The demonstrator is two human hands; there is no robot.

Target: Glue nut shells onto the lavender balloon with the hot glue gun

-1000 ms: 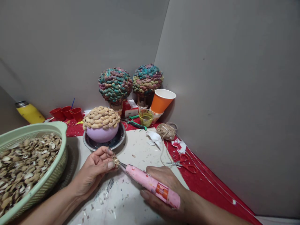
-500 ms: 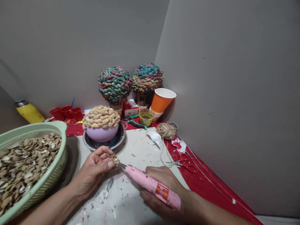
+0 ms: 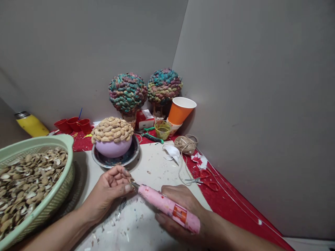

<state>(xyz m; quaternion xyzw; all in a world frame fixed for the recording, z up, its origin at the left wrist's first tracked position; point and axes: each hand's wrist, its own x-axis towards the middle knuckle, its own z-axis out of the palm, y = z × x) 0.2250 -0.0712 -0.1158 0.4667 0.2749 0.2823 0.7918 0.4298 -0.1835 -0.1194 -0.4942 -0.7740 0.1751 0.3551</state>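
Between thumb and fingers, my left hand pinches a peanut shell, mostly hidden by the fingers and a nozzle. My right hand is wrapped round a pink hot glue gun, whose metal tip points left and meets the shell. Just beyond my hands, a lilac ball rests in a dark metal bowl. Rows of peanut shells cover the upper half of that ball, and its lower part is bare.
A green basket full of peanut shells stands at left. Two coloured shell-covered balls stand at the back near an orange paper cup. Twine, red scissors, green-handled pliers and a white cord lie right of centre.
The shell has turned in my left fingers, so less of its hollow side shows. The glue gun has shifted very slightly left, its tip still at the shell.
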